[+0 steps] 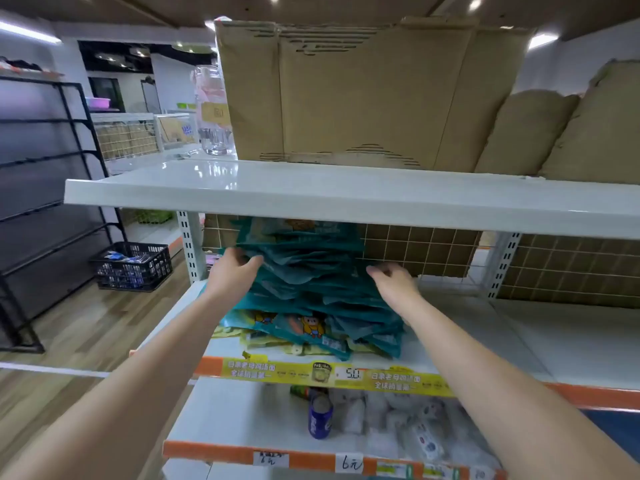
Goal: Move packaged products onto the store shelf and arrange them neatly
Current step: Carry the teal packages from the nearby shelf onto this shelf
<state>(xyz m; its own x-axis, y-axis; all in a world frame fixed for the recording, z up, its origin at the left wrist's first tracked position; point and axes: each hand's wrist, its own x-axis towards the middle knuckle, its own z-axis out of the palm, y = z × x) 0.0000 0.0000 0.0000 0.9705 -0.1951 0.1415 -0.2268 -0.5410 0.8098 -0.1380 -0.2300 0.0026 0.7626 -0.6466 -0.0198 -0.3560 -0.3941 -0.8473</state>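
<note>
A leaning row of teal snack packets with cartoon prints stands on the white middle shelf, spread from the back grid down to the front edge. My left hand grips the left side of the stack near its top, fingers curled over the packet edges. My right hand touches the right side of the stack with fingers loosely bent. Several yellow packets lie flat under the teal ones at the shelf front.
The white upper shelf juts out just above my hands and carries cardboard boxes and a glass jar. A blue can and white packets sit on the lower shelf. A black crate stands on the wooden floor at left.
</note>
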